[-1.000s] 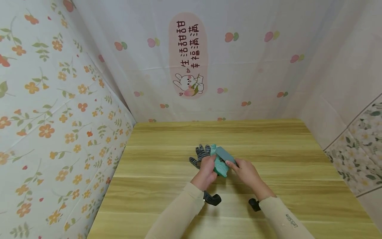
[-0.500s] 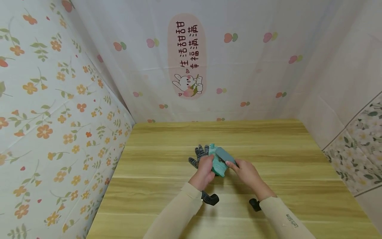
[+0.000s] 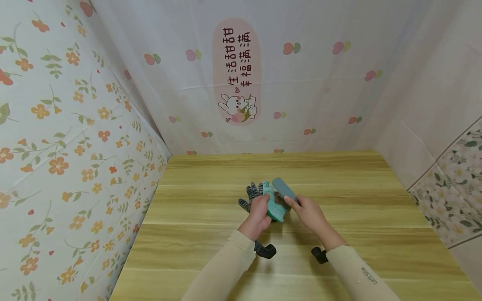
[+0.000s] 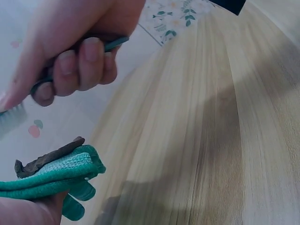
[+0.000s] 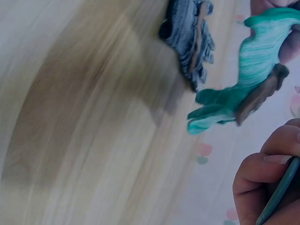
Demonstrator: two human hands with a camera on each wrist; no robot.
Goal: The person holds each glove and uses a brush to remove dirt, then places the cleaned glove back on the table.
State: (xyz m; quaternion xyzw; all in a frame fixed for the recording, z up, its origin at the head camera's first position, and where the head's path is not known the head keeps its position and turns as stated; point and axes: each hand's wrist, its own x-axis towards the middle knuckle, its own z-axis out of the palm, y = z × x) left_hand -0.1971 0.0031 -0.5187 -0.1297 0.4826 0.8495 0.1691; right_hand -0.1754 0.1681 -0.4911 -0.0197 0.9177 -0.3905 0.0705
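Observation:
A green knit glove (image 3: pixel 276 212) is gripped at its cuff by my left hand (image 3: pixel 260 211), above the table. On the glove sits a lumpy brown patch (image 5: pixel 262 96), which looks like dried mud. My right hand (image 3: pixel 311 215) holds a grey-blue brush (image 3: pixel 283 188) by its handle, fingers curled round it. Pale bristles (image 4: pixel 13 119) show at the brush head in the left wrist view, apart from the glove. Under and beyond my left hand lies a dark striped glove (image 3: pixel 245 204), flat on the table and partly hidden.
The wood-grain table (image 3: pixel 196 242) spreads around both hands. Behind it hangs a white printed cloth (image 3: pixel 320 100), with a floral cloth (image 3: pixel 94 159) along the left side. Black camera mounts (image 3: pixel 265 251) hang beneath the wrists.
The brush has lifted off the green glove and its head tilts further up, baring the brown patch. My left hand stays nearly in place with the glove.

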